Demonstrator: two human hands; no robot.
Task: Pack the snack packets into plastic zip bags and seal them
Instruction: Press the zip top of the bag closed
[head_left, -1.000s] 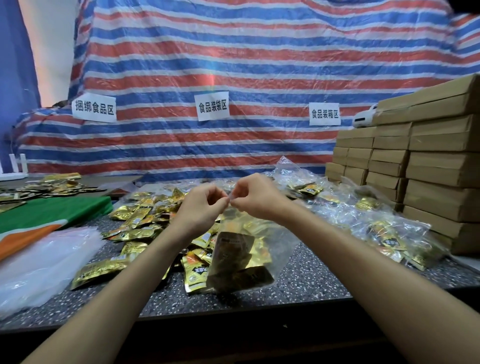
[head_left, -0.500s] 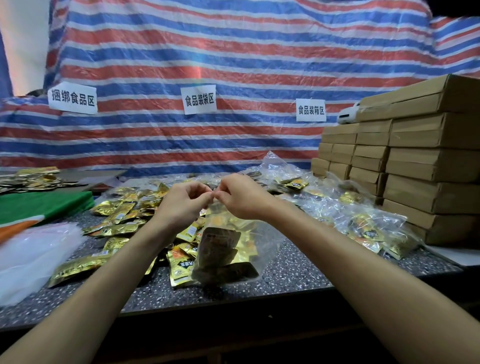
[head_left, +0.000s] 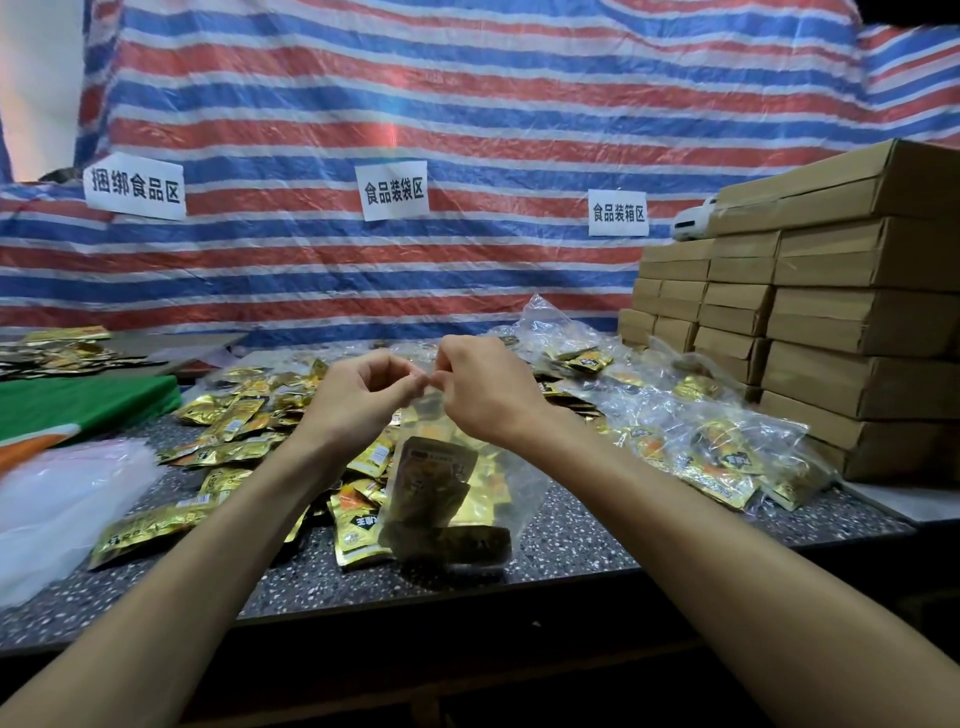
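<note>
the left hand (head_left: 358, 402) and right hand (head_left: 485, 392) pinch with curled fingers the top edge of a clear plastic zip bag (head_left: 457, 493) holding gold foil snack packets (head_left: 434, 499) above the speckled grey table (head_left: 571, 540).

The view swings to the right: the paper signs (head_left: 396, 189), the loose gold packets (head_left: 234, 415) and the stacked cardboard boxes (head_left: 857, 322) now sit further left in frame, and less of the green cloth (head_left: 78, 405) shows. The left hand (head_left: 358, 402) and right hand (head_left: 488, 397), pinching the zip bag (head_left: 517, 493) by its top, spread very slightly apart.
</note>
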